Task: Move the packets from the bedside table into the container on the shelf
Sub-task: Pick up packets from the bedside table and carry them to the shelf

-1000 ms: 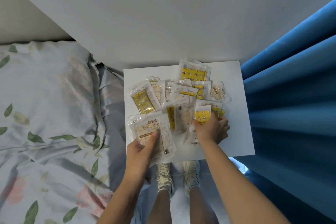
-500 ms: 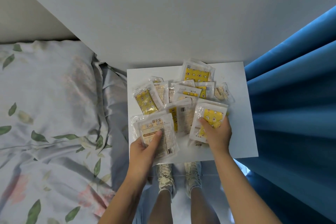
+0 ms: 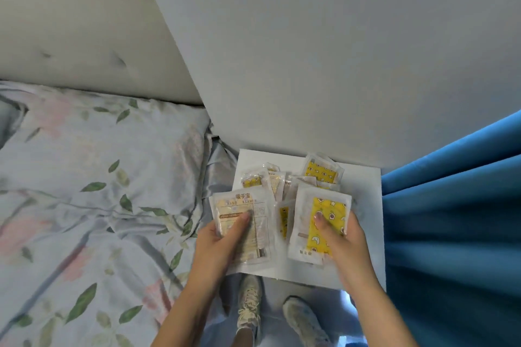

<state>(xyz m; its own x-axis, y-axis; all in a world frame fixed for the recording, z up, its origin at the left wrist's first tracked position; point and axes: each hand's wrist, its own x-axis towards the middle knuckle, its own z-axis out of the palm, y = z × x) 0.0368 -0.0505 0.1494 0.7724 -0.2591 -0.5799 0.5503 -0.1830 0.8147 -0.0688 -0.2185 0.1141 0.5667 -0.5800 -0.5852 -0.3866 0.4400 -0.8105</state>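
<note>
Head view, looking down: take the white worktop as your landmark. Left of it lies the bed with its leaf-print cover; right of it hangs the blue curtain. On the worktop, toward the wall, a loose pile of packets is yet to be moved. Over its near edge your left hand pinches a beige hand-warmer packet, thumb on its face and fingers underneath. Your right hand pinches a yellow packet the same way, just beside the first. Neither the shelf nor the container is in view, so you cannot tell what has already been delivered. Judging by the pile, most of the job remains: two packets in hand, the rest waiting.
</note>
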